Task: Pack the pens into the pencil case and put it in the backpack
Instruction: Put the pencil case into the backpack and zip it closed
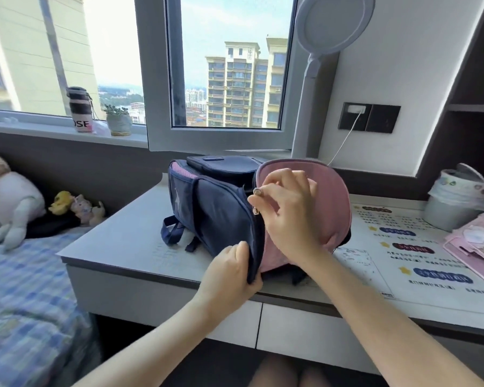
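Note:
A navy and pink backpack (218, 208) lies on its side on the white desk (140, 247), its pink panel (336, 202) facing me. My left hand (229, 272) pinches the navy edge of the bag by the zip near the desk's front. My right hand (288, 208) is closed on the zip pull (254, 210) higher along the same zip. No pens or pencil case are in view; the bag's inside is hidden.
A bed (25, 303) with soft toys (11, 199) lies left of the desk. A grey lidded cup (456, 199) and pink booklets (475, 247) sit at the desk's right. A lamp (327, 37) stands behind the bag. A bottle (80, 110) and plant (119, 121) stand on the sill.

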The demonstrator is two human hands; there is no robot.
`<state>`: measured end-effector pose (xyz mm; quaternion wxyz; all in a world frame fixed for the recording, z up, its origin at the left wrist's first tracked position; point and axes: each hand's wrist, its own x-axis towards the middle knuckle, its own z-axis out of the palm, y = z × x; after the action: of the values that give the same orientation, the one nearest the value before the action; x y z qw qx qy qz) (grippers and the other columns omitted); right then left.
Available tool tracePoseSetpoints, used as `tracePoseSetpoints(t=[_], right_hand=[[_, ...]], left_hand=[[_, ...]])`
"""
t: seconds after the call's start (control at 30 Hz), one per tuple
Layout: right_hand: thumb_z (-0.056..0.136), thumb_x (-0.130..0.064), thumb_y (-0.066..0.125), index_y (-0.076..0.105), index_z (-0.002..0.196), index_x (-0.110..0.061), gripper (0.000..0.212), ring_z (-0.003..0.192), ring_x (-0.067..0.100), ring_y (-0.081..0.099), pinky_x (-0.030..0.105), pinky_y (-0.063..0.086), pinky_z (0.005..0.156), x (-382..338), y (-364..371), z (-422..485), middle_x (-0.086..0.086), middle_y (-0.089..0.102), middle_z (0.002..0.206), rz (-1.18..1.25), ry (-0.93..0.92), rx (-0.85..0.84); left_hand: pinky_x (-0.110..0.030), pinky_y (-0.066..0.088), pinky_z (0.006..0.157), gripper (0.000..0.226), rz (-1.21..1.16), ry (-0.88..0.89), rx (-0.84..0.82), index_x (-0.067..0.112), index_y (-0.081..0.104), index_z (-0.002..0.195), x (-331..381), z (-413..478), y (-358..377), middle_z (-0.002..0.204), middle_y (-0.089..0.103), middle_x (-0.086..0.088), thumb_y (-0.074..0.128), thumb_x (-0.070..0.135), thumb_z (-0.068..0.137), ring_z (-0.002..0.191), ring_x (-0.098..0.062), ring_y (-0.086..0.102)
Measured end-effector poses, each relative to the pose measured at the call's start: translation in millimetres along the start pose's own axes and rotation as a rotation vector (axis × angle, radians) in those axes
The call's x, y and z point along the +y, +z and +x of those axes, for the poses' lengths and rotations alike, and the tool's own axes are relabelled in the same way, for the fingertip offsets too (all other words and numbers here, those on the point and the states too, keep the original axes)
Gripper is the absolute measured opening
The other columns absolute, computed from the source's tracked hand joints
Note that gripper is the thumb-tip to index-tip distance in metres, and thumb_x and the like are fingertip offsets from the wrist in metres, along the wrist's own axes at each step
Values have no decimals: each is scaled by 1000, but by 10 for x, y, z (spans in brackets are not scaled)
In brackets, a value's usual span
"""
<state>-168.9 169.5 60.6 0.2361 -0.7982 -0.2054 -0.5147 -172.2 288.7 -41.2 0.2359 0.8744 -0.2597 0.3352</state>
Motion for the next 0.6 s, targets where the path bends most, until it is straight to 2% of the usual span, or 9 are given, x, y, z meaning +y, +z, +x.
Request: tracePoseSetpoints(t=[0.1, 0.17, 0.23, 0.33, 0.4, 0.5, 0.6], right_hand=[[78, -28, 70, 71, 75, -15, 14, 93, 19, 48, 31, 23, 79, -13, 180, 271, -4, 60, 92, 10, 180, -84], [80, -29, 68, 70, 74, -14, 17, 96, 20, 47, 31, 22, 79, -21, 261, 418, -4, 59, 95, 5, 252, -124], [79, -30, 69, 70, 73, -14, 17, 97, 20, 47, 31, 24, 80, -38, 289, 487, -3, 61, 93, 31, 255, -158], [76, -34, 70, 70, 67, -16, 20, 95, 21, 49, 34, 27, 81, -60, 222, 498, -6, 62, 86, -4, 138, -265], [76, -37, 70, 70, 66, -17, 22, 95, 20, 49, 34, 26, 82, -89, 169, 498, -8, 62, 86, -44, 88, -339], [76, -35, 71, 68, 63, -18, 22, 98, 19, 51, 34, 29, 86, -65, 110, 572, -6, 64, 90, 2, 145, -394], [74, -35, 71, 66, 60, -14, 26, 96, 22, 55, 40, 36, 90, 43, 123, 659, -5, 65, 88, 55, 238, -450]], left_hand=[[-19, 23, 50, 41, 12, 7, 1, 17, 33, 68, -8, 28, -28, 59, 34, 4, 72, 13, 60, 51, -17, 39], [-20, 19, 52, 47, -7, 19, -7, 17, 27, 69, -26, 61, -113, 59, 30, 10, 74, 23, 65, 54, -16, 36], [-24, 21, 51, 49, -66, -1, -35, 17, 29, 69, -78, 86, -259, 59, 31, 11, 69, 45, 69, 57, -14, 34], [-22, 29, 51, 54, -194, -109, 139, 14, 36, 65, -111, 249, -503, 58, 40, 4, 53, 65, 71, 54, -13, 36], [-23, 27, 48, 55, -204, -189, 216, 14, 36, 62, -81, 435, -597, 56, 40, 3, 50, 66, 72, 53, -14, 37], [-22, 23, 46, 52, -88, -219, 130, 19, 30, 59, 13, 617, -583, 55, 40, 6, 60, 61, 69, 50, -10, 35], [-19, 26, 43, 45, -196, -282, 68, 22, 30, 58, 75, 709, -504, 53, 40, 8, 68, 45, 67, 48, -5, 37]])
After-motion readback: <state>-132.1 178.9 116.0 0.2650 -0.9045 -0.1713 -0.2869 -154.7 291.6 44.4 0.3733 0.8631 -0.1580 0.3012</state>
